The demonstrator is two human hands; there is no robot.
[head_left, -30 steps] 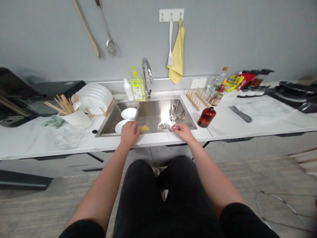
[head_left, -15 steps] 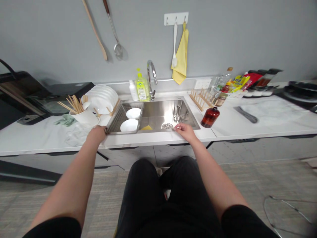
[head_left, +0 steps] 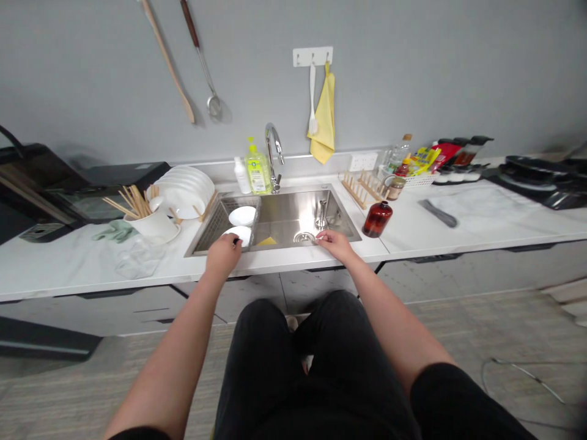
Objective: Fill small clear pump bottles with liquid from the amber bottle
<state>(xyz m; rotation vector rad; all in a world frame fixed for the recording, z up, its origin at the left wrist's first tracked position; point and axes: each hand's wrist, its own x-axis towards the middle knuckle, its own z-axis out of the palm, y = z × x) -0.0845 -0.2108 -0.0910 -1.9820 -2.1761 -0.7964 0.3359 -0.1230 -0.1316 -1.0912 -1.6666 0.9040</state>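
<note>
My left hand point(head_left: 222, 256) is closed over the front edge of the sink, with a small dark object point(head_left: 236, 242) at its fingertips, too small to name. Just behind it, a white bowl point(head_left: 243, 231) sits partly covered by the hand in a wire basket point(head_left: 219, 215), with a second bowl point(head_left: 243, 216) farther back. My right hand point(head_left: 337, 244) is pinched at the sink's front rim near the drain point(head_left: 304, 237). Something tiny and pale shows at those fingertips; I cannot make it out. A yellow cloth or sponge point(head_left: 267, 241) lies in the sink point(head_left: 287, 211).
An amber bottle point(head_left: 378, 220) stands right of the sink. Behind rise the faucet point(head_left: 276, 159) and a soap bottle point(head_left: 258, 170). At left are racked plates point(head_left: 183, 189), a white container point(head_left: 158, 229) of chopsticks and a crumpled clear bag point(head_left: 137, 260).
My left hand has moved right from the sink's front left corner to in front of the bowls. My right hand stays at the front rim. The view has shifted slightly.
</note>
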